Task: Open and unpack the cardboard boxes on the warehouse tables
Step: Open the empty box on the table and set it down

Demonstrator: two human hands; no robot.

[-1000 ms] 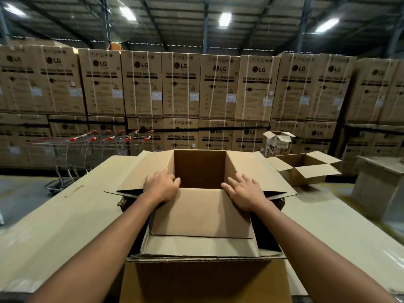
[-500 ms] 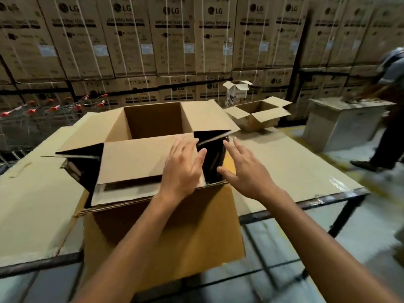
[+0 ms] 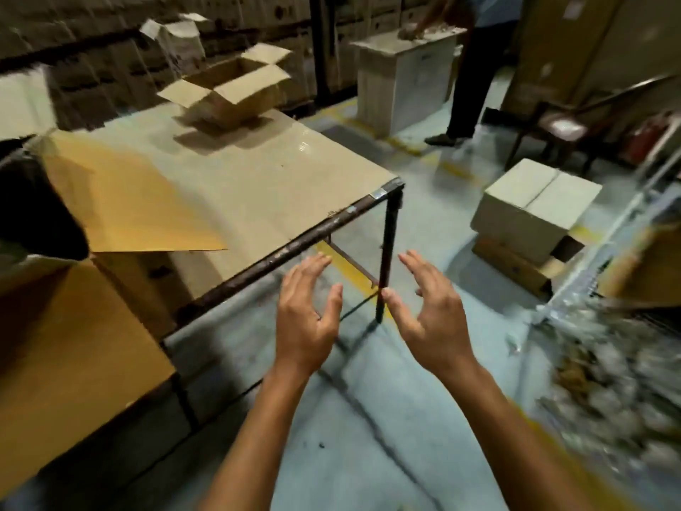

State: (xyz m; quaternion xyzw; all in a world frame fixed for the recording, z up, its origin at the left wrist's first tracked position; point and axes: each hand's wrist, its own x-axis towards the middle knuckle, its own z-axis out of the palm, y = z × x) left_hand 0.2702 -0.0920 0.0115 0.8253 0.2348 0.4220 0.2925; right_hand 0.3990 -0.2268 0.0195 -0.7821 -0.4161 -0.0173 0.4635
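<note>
The large open cardboard box (image 3: 73,344) fills the left edge of the head view, one flap (image 3: 121,204) lying out over the table (image 3: 280,178). My left hand (image 3: 307,315) and my right hand (image 3: 429,311) hang in the air over the floor, off the table's near right corner. Both are empty, palms facing each other, fingers spread. A smaller open box (image 3: 228,86) stands at the table's far end. A closed box (image 3: 534,204) rests on the floor to the right, on top of a flatter one.
The table's dark metal leg (image 3: 387,252) stands just beyond my hands. A person (image 3: 475,68) works at a white-topped stand (image 3: 401,79) at the back. A chair (image 3: 560,130) and a blurred wire cart (image 3: 608,326) with clutter crowd the right side. Stacked cartons line the back wall.
My view has swung right and down. Both hands left the large box's inner flap and now hover empty over the floor, right of the table.
</note>
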